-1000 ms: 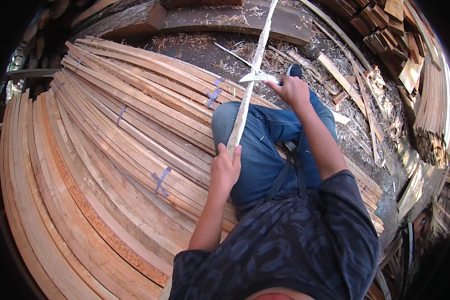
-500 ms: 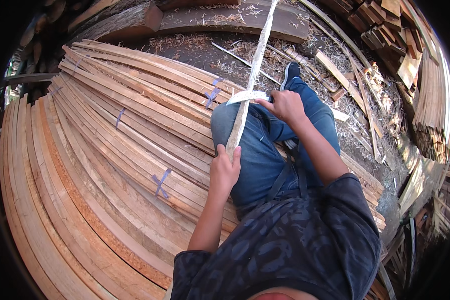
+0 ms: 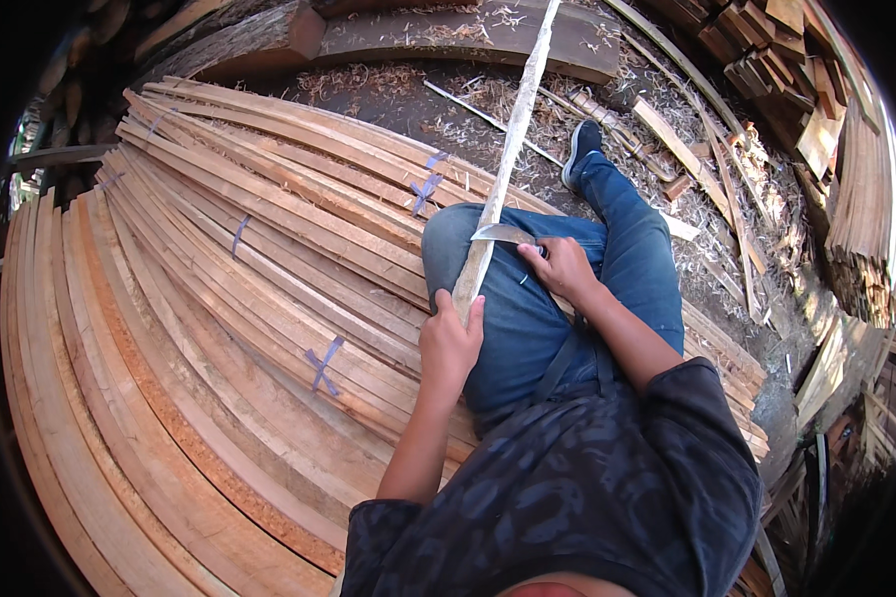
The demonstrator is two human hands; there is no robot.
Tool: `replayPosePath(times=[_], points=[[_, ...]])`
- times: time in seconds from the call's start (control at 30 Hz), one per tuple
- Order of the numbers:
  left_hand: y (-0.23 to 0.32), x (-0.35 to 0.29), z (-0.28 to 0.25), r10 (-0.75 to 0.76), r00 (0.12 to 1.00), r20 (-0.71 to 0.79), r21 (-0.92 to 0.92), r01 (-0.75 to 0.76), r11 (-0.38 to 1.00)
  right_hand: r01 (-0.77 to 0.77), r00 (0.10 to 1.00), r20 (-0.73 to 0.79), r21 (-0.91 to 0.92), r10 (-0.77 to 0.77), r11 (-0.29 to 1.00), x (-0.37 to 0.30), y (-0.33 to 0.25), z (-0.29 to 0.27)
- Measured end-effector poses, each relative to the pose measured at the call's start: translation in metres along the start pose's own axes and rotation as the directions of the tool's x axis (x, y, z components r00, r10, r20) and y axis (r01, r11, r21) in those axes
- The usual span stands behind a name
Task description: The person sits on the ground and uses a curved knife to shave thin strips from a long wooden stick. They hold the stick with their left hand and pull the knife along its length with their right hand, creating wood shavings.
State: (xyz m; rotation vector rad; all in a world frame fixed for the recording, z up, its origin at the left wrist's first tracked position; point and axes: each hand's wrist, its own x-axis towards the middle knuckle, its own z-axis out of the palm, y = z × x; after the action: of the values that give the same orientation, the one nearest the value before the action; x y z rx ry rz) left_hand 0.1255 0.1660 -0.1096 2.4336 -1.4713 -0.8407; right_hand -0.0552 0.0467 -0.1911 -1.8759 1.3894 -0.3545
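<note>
A pale wooden strip (image 3: pixel 520 129) is clamped in the fingers of the left hand (image 3: pixel 448 346) and extends toward one o'clock, over the left knee (image 3: pixel 442 237). A knife (image 3: pixel 501 233), gripped by the closed fingers of the right hand (image 3: pixel 564 267), is held across it. Boards (image 3: pixel 219 378), partly bundled with purple ties (image 3: pixel 324 364), are stacked from seven to eleven o'clock. Shavings (image 3: pixel 692 194) are noted toward two, a thick beam (image 3: pixel 448 38) at twelve.

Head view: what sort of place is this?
Likely a timber yard or woodworking spot: sawn wooden strips lie side by side, wood shavings are scattered beyond them, and the right hand holds a curved knife.
</note>
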Motion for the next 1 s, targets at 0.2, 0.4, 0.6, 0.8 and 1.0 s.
replayPosePath(times=[0.2, 0.4, 0.6, 0.8, 1.0], points=[[-0.007, -0.005, 0.004, 0.027, 0.994, -0.107, 0.046, -0.022, 0.999, 0.062, 0.998, -0.008, -0.176, -0.064, 0.982, 0.005, -0.009, -0.024], [-0.009, -0.011, -0.002, 0.014, 0.993, -0.113, -0.01, -0.015, 1.0, -0.003, 0.997, -0.072, -0.122, -0.006, 0.993, 0.003, -0.01, -0.035], [-0.016, -0.015, -0.002, 0.029, 0.996, -0.085, -0.023, -0.031, 0.999, 0.071, 0.996, -0.025, -0.288, -0.081, 0.955, 0.021, -0.018, -0.046], [-0.012, -0.011, -0.007, 0.051, 0.997, -0.06, -0.127, -0.058, 0.99, -0.031, 0.99, -0.139, -0.402, -0.027, 0.915, 0.056, 0.014, -0.05], [-0.013, -0.005, -0.008, 0.057, 0.998, -0.023, -0.203, -0.061, 0.977, -0.139, 0.968, -0.24, -0.29, 0.068, 0.947, 0.077, 0.021, -0.071]])
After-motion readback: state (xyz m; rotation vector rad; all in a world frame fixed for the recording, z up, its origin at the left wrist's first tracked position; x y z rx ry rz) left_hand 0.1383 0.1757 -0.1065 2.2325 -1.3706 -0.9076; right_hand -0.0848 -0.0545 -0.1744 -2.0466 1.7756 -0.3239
